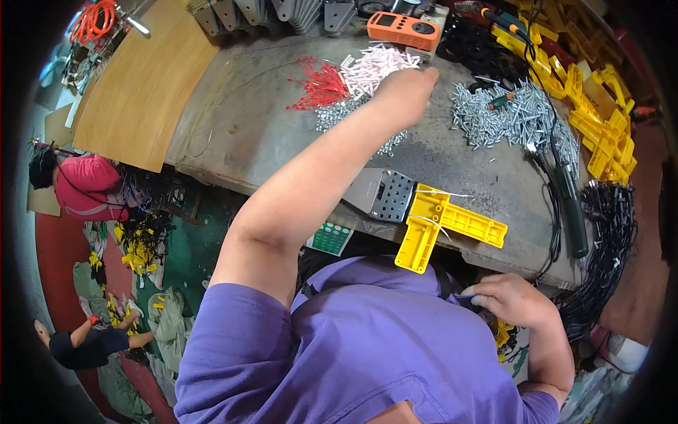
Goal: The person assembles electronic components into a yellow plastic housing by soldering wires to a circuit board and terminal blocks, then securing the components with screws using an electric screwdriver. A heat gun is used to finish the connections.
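Note:
My left hand reaches far across the grey workbench. Its fingers curl down at the edge of a pile of white plastic pieces and small silver screws; what they grip is hidden. Red plastic pieces lie just left of it. My right hand is low by my purple shirt, below the bench edge, pinched on a small thin object with a blue tip. A yellow L-shaped plastic part with white ties through it lies at the near edge beside a grey perforated metal plate.
An orange meter sits at the back. A large heap of silver screws, stacked yellow plastic parts, a dark power screwdriver and bundles of black cables fill the right. A wooden board lies left. Two people work on the floor.

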`<action>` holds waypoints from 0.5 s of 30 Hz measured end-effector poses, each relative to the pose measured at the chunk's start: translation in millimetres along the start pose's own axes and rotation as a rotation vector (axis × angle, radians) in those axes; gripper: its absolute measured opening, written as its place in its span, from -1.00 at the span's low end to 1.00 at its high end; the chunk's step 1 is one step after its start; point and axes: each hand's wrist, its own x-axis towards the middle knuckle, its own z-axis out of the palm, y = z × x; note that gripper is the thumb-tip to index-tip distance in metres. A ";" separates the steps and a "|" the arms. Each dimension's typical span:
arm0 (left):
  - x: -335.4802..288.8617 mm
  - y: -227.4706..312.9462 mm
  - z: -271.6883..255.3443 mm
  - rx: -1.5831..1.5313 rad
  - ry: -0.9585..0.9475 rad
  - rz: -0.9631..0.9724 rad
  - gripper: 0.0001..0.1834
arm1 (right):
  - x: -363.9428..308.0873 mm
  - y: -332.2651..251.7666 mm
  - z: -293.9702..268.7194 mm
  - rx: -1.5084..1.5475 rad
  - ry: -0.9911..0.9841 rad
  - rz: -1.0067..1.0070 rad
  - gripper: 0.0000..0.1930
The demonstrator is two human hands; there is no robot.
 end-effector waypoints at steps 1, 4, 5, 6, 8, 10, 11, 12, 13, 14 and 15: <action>3.4 -1.2 2.8 -0.005 -0.009 0.005 -0.67 | 2.5 -3.8 -4.4 0.137 0.015 -0.027 -0.81; 9.3 3.0 3.8 -0.011 0.015 -0.017 -0.63 | 4.9 4.1 10.8 0.619 0.431 0.108 -0.81; 11.1 4.7 1.5 0.036 0.000 0.033 -0.62 | 7.5 9.5 16.2 0.669 0.518 0.110 -0.83; 12.6 8.0 -1.2 0.083 -0.016 0.084 -0.61 | 11.9 13.6 17.4 0.717 0.606 0.112 -0.84; 13.5 12.6 -0.1 0.130 -0.042 0.124 -0.62 | 22.5 2.0 12.4 0.699 0.700 0.069 -0.88; 16.8 7.6 4.7 0.281 -0.056 0.218 -0.62 | 29.7 -3.8 14.3 1.059 0.777 -0.035 -0.86; 16.7 6.7 3.3 0.287 -0.061 0.239 -0.64 | 29.2 -7.3 13.0 1.102 0.765 0.081 -0.82; 16.8 5.8 3.1 0.288 -0.067 0.255 -0.64 | 28.9 -7.2 12.1 1.109 0.780 0.086 -0.82; 16.7 5.0 2.7 0.256 0.024 0.246 -0.64 | 29.4 -6.3 10.7 1.031 0.772 0.100 -0.83; 16.0 4.4 2.0 0.222 0.114 0.234 -0.63 | 29.5 -5.7 9.8 0.952 0.760 0.115 -0.83; 14.4 2.6 0.6 0.198 0.148 0.215 -0.63 | 29.4 -8.1 7.8 0.868 0.780 0.088 -0.84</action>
